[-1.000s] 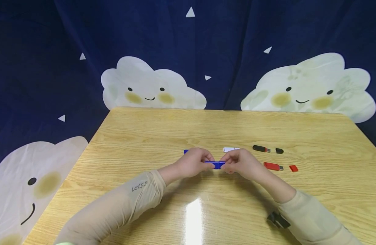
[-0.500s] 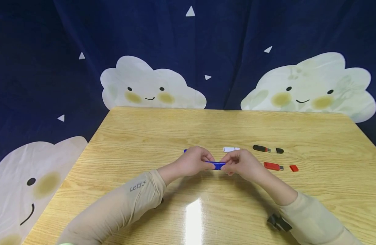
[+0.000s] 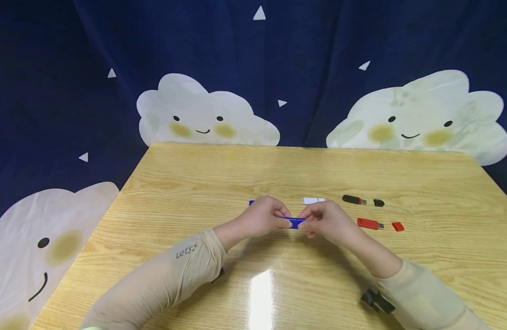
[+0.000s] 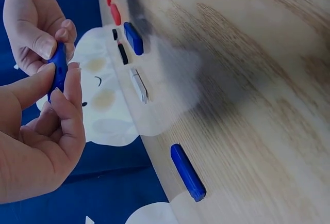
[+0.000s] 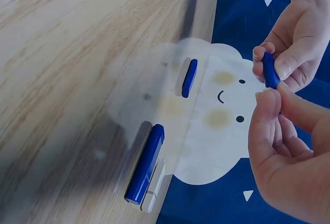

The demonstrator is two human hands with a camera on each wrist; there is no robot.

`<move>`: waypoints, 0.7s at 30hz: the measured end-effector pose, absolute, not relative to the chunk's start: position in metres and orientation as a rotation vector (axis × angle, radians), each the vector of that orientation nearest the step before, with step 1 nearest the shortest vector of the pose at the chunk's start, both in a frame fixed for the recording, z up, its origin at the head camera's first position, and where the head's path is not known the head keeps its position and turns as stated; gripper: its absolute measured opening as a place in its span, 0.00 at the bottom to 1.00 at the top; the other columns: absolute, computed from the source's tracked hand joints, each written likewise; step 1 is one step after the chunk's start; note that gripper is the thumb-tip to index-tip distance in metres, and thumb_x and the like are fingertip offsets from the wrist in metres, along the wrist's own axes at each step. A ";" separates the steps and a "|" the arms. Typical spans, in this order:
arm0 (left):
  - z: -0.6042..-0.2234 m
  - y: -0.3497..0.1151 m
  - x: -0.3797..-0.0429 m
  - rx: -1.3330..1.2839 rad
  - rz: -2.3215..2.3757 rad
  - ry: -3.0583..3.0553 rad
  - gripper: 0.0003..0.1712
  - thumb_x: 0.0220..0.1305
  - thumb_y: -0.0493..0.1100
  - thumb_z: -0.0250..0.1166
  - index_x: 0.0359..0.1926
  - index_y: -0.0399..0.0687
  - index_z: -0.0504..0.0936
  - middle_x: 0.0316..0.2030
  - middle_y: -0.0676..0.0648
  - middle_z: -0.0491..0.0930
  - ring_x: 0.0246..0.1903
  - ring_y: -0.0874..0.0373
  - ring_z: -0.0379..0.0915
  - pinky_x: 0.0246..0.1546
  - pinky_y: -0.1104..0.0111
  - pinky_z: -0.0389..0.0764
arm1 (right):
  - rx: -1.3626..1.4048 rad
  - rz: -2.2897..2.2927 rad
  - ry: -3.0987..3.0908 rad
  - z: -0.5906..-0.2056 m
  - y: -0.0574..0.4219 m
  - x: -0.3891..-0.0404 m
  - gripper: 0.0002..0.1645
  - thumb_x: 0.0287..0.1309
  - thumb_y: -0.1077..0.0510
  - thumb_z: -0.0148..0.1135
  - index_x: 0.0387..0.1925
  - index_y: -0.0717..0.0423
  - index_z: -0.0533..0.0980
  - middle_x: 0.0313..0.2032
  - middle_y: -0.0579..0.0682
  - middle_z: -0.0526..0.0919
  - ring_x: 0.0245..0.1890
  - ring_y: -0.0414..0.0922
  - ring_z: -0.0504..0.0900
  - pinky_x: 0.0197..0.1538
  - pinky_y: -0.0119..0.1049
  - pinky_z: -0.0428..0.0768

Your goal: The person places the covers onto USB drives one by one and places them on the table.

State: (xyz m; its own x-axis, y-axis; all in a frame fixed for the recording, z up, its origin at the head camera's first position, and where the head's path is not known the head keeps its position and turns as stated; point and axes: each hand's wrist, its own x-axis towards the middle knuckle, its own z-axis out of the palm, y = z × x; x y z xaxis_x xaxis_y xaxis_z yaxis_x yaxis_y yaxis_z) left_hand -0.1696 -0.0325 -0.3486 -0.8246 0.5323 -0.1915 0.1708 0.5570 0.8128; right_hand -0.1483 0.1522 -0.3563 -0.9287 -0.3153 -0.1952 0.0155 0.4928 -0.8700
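Note:
My left hand (image 3: 262, 217) and right hand (image 3: 330, 222) hold a blue USB stick (image 3: 295, 222) between them, one at each end, above the table. Both pinch it between thumb and fingers. The left wrist view shows the blue USB stick (image 4: 60, 70) as one continuous piece, its ends covered by fingers. Just behind the left hand, the edge of another blue stick (image 3: 251, 202) peeks out. Two more blue pieces lie on the table in the right wrist view, a longer blue stick (image 5: 146, 164) and a smaller blue piece (image 5: 190, 78).
A white USB stick (image 3: 313, 200) lies behind the right hand. To the right are a black USB stick (image 3: 352, 200) with its separate black cap (image 3: 379, 202) and a red USB stick (image 3: 368, 223) with its red cap (image 3: 398, 226). All rest on the wooden table (image 3: 220, 174).

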 end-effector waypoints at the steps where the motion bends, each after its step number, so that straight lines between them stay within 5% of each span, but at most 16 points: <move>1: -0.348 -0.032 -0.170 0.572 1.175 2.375 0.06 0.57 0.35 0.66 0.34 0.34 0.83 0.29 0.42 0.85 0.34 0.44 0.81 0.21 0.78 0.70 | -0.250 -1.411 2.413 -0.356 0.152 -0.148 0.08 0.53 0.67 0.63 0.34 0.71 0.78 0.26 0.58 0.81 0.23 0.40 0.79 0.32 0.39 0.82; 12: -0.351 -0.033 -0.169 0.584 1.156 2.377 0.06 0.57 0.35 0.65 0.34 0.34 0.83 0.30 0.41 0.85 0.29 0.52 0.80 0.22 0.79 0.69 | -0.243 -1.408 2.414 -0.359 0.152 -0.148 0.07 0.53 0.66 0.64 0.33 0.69 0.78 0.25 0.56 0.81 0.22 0.40 0.78 0.31 0.39 0.82; 21: -0.355 -0.033 -0.169 0.598 1.188 2.358 0.05 0.59 0.35 0.63 0.35 0.36 0.81 0.28 0.41 0.82 0.22 0.65 0.68 0.22 0.77 0.66 | -0.199 -1.417 2.404 -0.359 0.152 -0.149 0.08 0.53 0.67 0.62 0.34 0.70 0.77 0.26 0.57 0.80 0.23 0.40 0.78 0.31 0.37 0.82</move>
